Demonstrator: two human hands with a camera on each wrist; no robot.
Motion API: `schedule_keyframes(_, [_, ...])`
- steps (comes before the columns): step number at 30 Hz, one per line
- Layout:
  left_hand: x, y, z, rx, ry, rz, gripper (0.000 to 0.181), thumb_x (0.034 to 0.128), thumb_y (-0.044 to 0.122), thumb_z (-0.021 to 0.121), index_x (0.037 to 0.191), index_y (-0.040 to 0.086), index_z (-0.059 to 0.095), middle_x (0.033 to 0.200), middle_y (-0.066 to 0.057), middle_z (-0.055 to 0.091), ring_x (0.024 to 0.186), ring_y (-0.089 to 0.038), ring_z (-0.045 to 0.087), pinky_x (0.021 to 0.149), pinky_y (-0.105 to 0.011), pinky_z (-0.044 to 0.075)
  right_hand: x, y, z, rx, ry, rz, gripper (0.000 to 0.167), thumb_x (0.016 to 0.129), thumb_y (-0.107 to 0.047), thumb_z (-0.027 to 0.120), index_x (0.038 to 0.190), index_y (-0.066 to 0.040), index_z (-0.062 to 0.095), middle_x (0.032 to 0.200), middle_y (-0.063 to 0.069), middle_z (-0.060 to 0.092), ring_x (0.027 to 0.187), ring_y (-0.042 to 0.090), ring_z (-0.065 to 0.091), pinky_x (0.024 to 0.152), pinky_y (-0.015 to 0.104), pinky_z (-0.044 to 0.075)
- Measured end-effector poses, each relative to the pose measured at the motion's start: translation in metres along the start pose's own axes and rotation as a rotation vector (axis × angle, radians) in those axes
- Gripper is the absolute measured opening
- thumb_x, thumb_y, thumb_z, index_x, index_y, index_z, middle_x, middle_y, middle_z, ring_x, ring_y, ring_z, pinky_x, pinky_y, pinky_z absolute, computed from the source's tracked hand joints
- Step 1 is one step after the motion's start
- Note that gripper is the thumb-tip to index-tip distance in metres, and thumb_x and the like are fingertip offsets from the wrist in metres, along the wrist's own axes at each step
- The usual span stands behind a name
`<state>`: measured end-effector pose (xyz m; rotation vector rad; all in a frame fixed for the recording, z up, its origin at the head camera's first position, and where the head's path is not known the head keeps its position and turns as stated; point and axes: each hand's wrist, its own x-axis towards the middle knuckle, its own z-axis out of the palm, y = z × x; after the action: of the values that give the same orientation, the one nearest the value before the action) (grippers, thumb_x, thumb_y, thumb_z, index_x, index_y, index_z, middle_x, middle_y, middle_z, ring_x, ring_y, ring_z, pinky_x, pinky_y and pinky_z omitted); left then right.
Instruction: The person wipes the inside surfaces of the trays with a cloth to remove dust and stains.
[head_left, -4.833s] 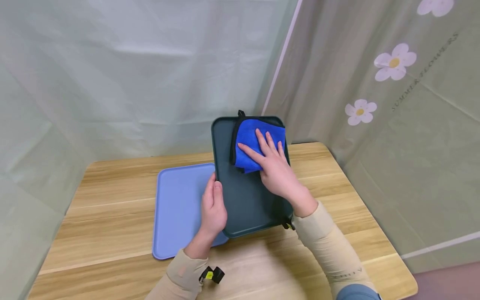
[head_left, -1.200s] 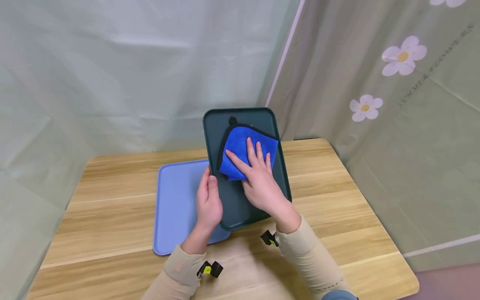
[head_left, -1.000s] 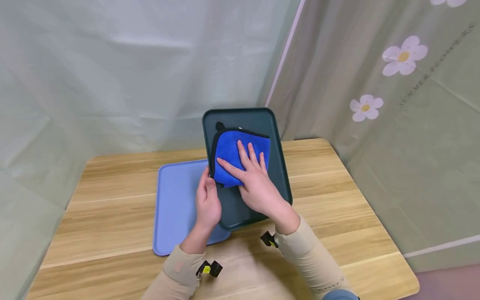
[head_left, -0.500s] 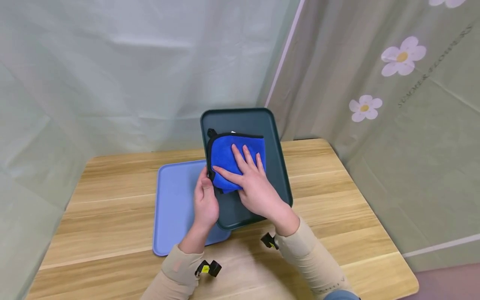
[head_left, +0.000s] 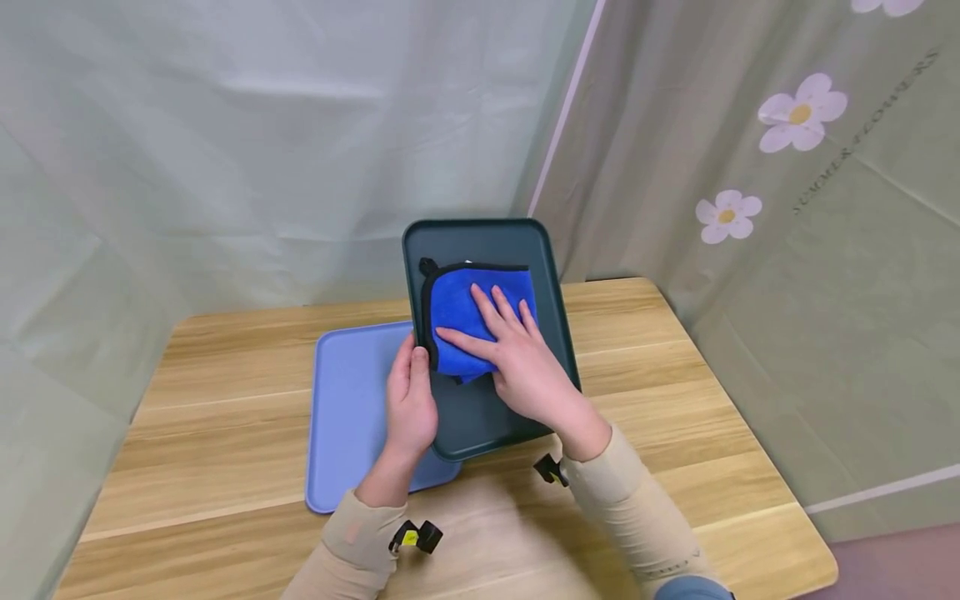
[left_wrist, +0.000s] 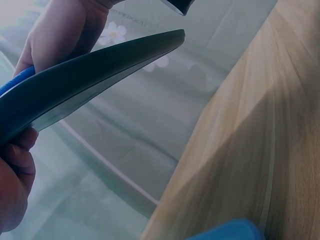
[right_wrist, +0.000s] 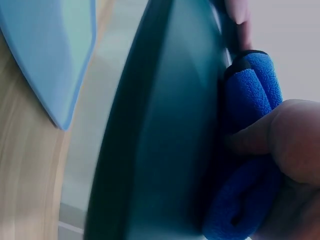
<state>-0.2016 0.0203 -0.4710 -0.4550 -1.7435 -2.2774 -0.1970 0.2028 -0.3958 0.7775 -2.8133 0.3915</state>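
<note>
A dark green tray (head_left: 480, 425) is held raised and tilted in the head view. My left hand (head_left: 412, 408) grips its left edge, thumb on the near face; the left wrist view shows curled fingers (left_wrist: 22, 150) at the underside. Against the tray's inner face lies a folded blue cloth (head_left: 457, 312) with black edging and a small loop. My right hand (head_left: 528, 371) presses on this cloth with spread, straight fingers. In the right wrist view the cloth (right_wrist: 250, 95) shows thick folds, with the thumb (right_wrist: 255, 135) against it.
A light blue tray (head_left: 348, 417) lies on the wooden table (head_left: 225, 450), partly behind the green tray. Grey curtains (head_left: 300, 167) stand behind the table and at its sides. Small black cameras (head_left: 416, 537) sit at both wrists.
Since the earliest frame, the cloth and right hand have shifted from the green tray's upper right toward its left and middle. Over the last half second they moved slightly right. The left grip stays.
</note>
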Motion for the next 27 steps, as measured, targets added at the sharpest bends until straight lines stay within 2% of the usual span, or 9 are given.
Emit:
schedule_keyframes(7, [-0.002, 0.001, 0.0, 0.039, 0.015, -0.03, 0.05, 0.1186, 0.021, 0.037, 0.159, -0.007, 0.041, 0.161, -0.017, 0.048, 0.151, -0.027, 0.04, 0.125, -0.042, 0.031, -0.003, 0.01, -0.006, 0.008, 0.017, 0.022, 0.093, 0.09, 0.019, 0.06, 0.16, -0.043, 0.05, 0.179, 0.011, 0.008, 0.164, 0.036, 0.002, 0.128, 0.064, 0.004])
schedule_keyframes(13, [-0.002, 0.002, -0.001, 0.063, 0.052, -0.063, 0.052, 0.1182, 0.019, 0.036, 0.16, -0.012, 0.034, 0.163, -0.024, 0.042, 0.151, -0.034, 0.038, 0.125, -0.052, 0.029, -0.008, 0.024, -0.009, 0.046, 0.058, 0.102, 0.095, 0.089, 0.022, 0.054, 0.159, -0.042, 0.052, 0.179, 0.009, 0.009, 0.164, 0.036, 0.001, 0.127, 0.066, 0.003])
schedule_keyframes(17, [-0.002, 0.002, -0.001, 0.053, 0.042, -0.055, 0.051, 0.1184, 0.02, 0.036, 0.16, -0.01, 0.036, 0.162, -0.022, 0.045, 0.149, -0.033, 0.041, 0.124, -0.046, 0.033, -0.01, 0.029, -0.008, 0.077, 0.061, 0.124, 0.094, 0.091, 0.022, 0.051, 0.159, -0.042, 0.051, 0.179, 0.008, 0.009, 0.164, 0.036, 0.001, 0.127, 0.066, 0.003])
schedule_keyframes(23, [-0.002, 0.002, -0.001, 0.042, 0.032, -0.018, 0.051, 0.1187, 0.022, 0.036, 0.16, -0.008, 0.039, 0.159, -0.021, 0.049, 0.144, -0.031, 0.047, 0.117, -0.032, 0.04, -0.009, 0.025, -0.008, 0.109, 0.073, 0.12, 0.094, 0.09, 0.022, 0.047, 0.159, -0.042, 0.051, 0.179, 0.008, 0.006, 0.163, 0.036, -0.002, 0.127, 0.065, -0.001])
schedule_keyframes(27, [-0.002, 0.003, -0.001, 0.04, 0.05, -0.011, 0.052, 0.1187, 0.024, 0.037, 0.16, -0.007, 0.04, 0.159, -0.02, 0.049, 0.143, -0.03, 0.048, 0.116, -0.029, 0.041, -0.007, 0.019, -0.007, 0.132, 0.08, 0.103, 0.096, 0.088, 0.023, 0.046, 0.16, -0.041, 0.05, 0.179, 0.009, 0.004, 0.163, 0.038, -0.004, 0.127, 0.065, -0.004])
